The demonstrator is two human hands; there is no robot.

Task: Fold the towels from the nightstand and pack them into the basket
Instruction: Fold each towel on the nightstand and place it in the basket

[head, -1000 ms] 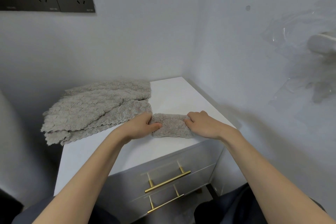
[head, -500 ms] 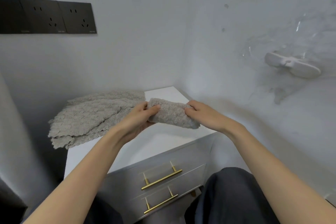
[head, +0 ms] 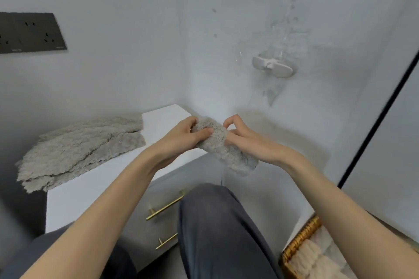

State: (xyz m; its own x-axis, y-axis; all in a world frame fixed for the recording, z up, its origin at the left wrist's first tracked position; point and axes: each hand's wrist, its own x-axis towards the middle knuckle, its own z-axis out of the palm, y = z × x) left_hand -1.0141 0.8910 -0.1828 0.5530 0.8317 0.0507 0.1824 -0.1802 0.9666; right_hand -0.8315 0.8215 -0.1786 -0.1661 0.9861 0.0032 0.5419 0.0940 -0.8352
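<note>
A folded grey towel [head: 223,147] hangs in the air off the right edge of the white nightstand [head: 95,179]. My left hand [head: 181,137] grips its upper end, thumb across the front. My right hand [head: 246,138] holds its right side, fingers partly under the cloth. Unfolded grey towels [head: 81,147] lie in a loose pile on the nightstand's back left, overhanging its left edge. A woven basket [head: 301,236] shows at the bottom right on the floor, with pale folded towels inside, partly hidden by my right forearm.
The nightstand has two drawers with gold bar handles [head: 164,208]. My knee in dark trousers [head: 217,229] rises in front of it. Walls close in behind and to the right, with a white holder [head: 272,68] and black sockets [head: 29,31]. A dark door frame [head: 374,120] runs on the right.
Both hands lifted the folded towel off the nightstand top and carried it rightward, past the nightstand's edge. The view swung right and down, bringing the basket into sight.
</note>
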